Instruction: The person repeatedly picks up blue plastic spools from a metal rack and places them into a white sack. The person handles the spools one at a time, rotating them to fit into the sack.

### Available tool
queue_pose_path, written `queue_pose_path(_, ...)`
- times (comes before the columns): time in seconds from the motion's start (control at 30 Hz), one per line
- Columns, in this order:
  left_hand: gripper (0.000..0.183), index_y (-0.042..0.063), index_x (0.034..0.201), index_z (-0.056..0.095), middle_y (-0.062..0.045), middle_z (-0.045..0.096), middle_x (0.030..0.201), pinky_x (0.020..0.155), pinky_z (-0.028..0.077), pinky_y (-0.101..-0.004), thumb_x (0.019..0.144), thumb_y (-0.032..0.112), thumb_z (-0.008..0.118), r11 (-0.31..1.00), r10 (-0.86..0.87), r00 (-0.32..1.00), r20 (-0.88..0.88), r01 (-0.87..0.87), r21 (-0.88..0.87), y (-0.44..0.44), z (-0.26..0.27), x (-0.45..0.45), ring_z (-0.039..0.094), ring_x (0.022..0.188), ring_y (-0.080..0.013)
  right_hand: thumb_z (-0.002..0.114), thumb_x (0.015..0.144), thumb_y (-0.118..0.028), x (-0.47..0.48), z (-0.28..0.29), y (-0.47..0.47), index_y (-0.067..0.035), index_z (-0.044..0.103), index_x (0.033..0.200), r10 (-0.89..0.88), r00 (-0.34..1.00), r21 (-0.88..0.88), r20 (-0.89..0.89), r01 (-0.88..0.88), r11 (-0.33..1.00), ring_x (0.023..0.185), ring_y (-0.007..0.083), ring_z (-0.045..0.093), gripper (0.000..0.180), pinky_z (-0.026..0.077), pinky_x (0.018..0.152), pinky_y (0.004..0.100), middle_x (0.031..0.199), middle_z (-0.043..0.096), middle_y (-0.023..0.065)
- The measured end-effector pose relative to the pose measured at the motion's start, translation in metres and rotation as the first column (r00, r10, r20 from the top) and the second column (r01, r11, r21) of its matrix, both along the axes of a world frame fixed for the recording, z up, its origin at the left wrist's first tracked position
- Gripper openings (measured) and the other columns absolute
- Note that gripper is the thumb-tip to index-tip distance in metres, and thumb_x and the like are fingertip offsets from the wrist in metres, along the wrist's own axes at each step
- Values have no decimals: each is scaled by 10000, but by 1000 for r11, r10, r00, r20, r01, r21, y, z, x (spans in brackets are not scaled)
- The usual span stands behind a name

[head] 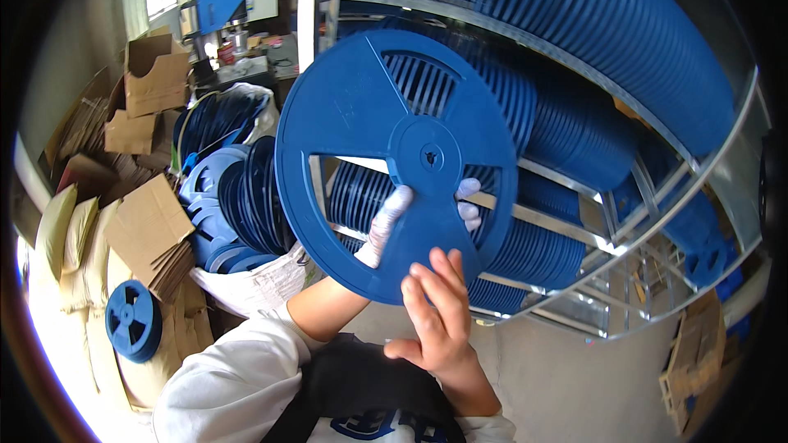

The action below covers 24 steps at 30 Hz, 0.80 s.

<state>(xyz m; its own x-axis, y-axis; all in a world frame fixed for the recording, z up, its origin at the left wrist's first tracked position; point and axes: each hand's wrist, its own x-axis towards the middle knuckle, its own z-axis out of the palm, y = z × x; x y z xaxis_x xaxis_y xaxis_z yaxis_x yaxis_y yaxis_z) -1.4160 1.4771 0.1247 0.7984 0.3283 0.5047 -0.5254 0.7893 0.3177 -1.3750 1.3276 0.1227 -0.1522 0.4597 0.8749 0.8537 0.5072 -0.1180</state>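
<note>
A large blue plastic reel [345, 104] with cut-out windows and a small keyed center hole is held up before me, its flat face turned towards me. My left hand [385, 221], in a white glove, grips it through the windows. The thumb lies on the near face, while gloved fingertips show at the opposite window; the palm is hidden behind the plastic. My bare right hand [440, 314] is at the reel's lower rim with its fingers apart and nothing in its grasp. Whether its fingertips touch the rim, I cannot tell.
A metal rack [554, 227] packed with rows of blue reels stands behind and to the right. White woven sacks [252, 286] hold more reels at left, beside cardboard [151, 221] and stacked tan bags [92, 258]. A smaller stack of reels [130, 317] rests on the bags. Wooden pallets [695, 351] stand far right.
</note>
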Motion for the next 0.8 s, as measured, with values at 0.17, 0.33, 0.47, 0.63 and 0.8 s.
queue_pose_path(0.17,821,83,1514,262,-288,309,1492,1058,416,-545,885,448,643,928,-335,844,419,373,-10,40,-23,-17,504,1224,-421,311,1031,-382,28,-26,1,122,453,1322,-104,936,226,-337,187,956,1310,398,442,598,374,1094,503,1353,452,251)
queue_pose_path(0.33,814,76,1521,227,-331,260,1491,1044,435,-568,904,421,632,922,-357,848,392,387,4,53,-46,-17,436,1285,-465,390,1014,-384,50,-44,-1,93,439,1352,-312,898,124,-311,363,923,1327,397,412,586,339,1100,503,1389,414,234)
queue_pose_path(0.47,813,55,1505,263,-329,313,1465,1049,445,-529,888,410,656,931,-357,877,322,364,42,59,-51,-11,441,1295,-439,486,984,-424,56,-50,4,57,453,1375,-454,887,-10,-82,455,891,1352,412,367,621,311,1092,519,1416,409,220)
queue_pose_path(0.63,843,66,1505,275,-334,315,1462,1028,458,-541,859,416,690,930,-364,906,216,364,42,65,-46,-8,454,1286,-428,591,906,-509,65,-55,12,-13,445,1411,-502,844,-60,188,520,852,1401,407,297,722,235,1131,572,1467,381,195)
queue_pose_path(0.8,839,82,1494,311,-320,360,1427,1029,437,-488,842,424,714,922,-386,897,214,378,79,67,-38,-5,450,1249,-389,648,798,-584,69,-48,12,-119,488,1398,-460,824,-133,331,523,842,1408,376,302,775,189,1145,591,1448,451,117)
